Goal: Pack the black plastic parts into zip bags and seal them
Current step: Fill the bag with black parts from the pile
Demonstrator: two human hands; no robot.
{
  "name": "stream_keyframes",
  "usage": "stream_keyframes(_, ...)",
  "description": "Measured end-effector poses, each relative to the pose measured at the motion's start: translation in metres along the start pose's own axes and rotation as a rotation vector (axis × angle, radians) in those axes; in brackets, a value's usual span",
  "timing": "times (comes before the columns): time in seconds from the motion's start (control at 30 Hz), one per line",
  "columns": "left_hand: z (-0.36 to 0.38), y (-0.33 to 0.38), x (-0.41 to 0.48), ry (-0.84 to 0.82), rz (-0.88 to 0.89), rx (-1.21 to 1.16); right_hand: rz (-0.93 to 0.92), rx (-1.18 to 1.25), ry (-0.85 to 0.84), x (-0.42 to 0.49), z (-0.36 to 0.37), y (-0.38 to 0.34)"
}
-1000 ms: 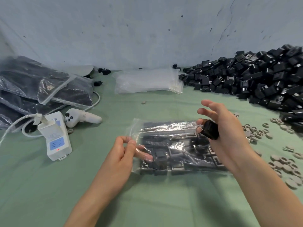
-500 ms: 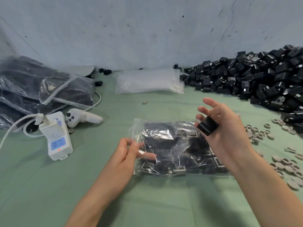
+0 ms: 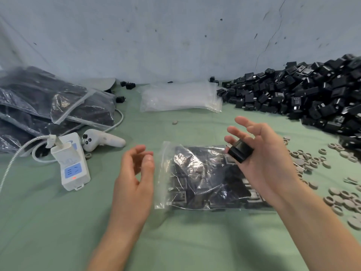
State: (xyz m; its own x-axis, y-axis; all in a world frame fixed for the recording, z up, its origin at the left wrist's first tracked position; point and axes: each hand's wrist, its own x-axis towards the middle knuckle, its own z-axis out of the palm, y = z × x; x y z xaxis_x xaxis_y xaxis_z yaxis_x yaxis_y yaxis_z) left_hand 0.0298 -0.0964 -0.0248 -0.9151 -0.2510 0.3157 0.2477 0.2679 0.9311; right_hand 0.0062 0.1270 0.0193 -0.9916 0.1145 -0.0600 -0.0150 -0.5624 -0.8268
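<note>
A clear zip bag holding several black plastic parts lies flat on the green cloth in the middle, its mouth towards the left. My left hand hovers just left of the bag's mouth, fingers curled and apart, touching nothing. My right hand is raised over the bag's right end and pinches one black plastic part between thumb and fingers. A big heap of loose black parts fills the back right.
A stack of unused zip bags lies at the back centre. Filled bags pile up at the left. A white power strip with cable and a white controller sit left of my hands. Grey rings scatter at the right.
My left hand has let go of the bag's mouth and drawn away to the left. The bag now lies flat. My right hand still holds the black part, shifted slightly.
</note>
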Motion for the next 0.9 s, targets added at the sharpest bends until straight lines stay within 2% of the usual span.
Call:
stream_keyframes(0.03, 0.000, 0.004, 0.000, 0.058, 0.064, 0.013, -0.002, -0.017, -0.023, -0.001, 0.003, 0.001)
stream_keyframes(0.1, 0.004, 0.014, -0.005, 0.053, 0.142, -0.018, -0.020, -0.087, -0.065, -0.005, 0.009, 0.007)
stream_keyframes(0.2, 0.019, 0.025, -0.016, -0.131, 0.115, -0.120, -0.087, -0.292, -0.143, -0.011, 0.021, 0.018)
stream_keyframes(0.3, 0.034, 0.027, -0.023, -0.316, 0.100, -0.097, -0.189, -0.481, -0.234, -0.021, 0.031, 0.030)
stream_keyframes(0.43, 0.038, 0.026, -0.026, -0.376, 0.150, -0.019, -0.266, -0.534, -0.304, -0.029, 0.036, 0.036)
stream_keyframes(0.57, 0.025, 0.028, -0.020, -0.318, 0.093, -0.048, -0.283, -0.564, -0.314, -0.025, 0.032, 0.032)
stream_keyframes(0.63, 0.006, 0.022, -0.006, -0.147, 0.004, -0.064, -0.368, -0.692, -0.294, -0.018, 0.024, 0.028)
stream_keyframes(0.7, -0.017, 0.009, 0.009, 0.065, -0.130, -0.030, -0.437, -0.814, -0.210, -0.009, 0.012, 0.024)
stream_keyframes(0.73, -0.027, 0.002, 0.015, 0.120, -0.216, 0.000, -0.461, -0.877, -0.163, -0.005, 0.005, 0.023)
stream_keyframes(0.8, -0.036, -0.012, 0.020, 0.106, -0.351, 0.093, -0.484, -1.037, -0.085, 0.003, -0.008, 0.023)
stream_keyframes(0.9, -0.028, -0.022, 0.016, -0.025, -0.369, 0.140, -0.491, -1.269, -0.038, 0.007, -0.023, 0.025)
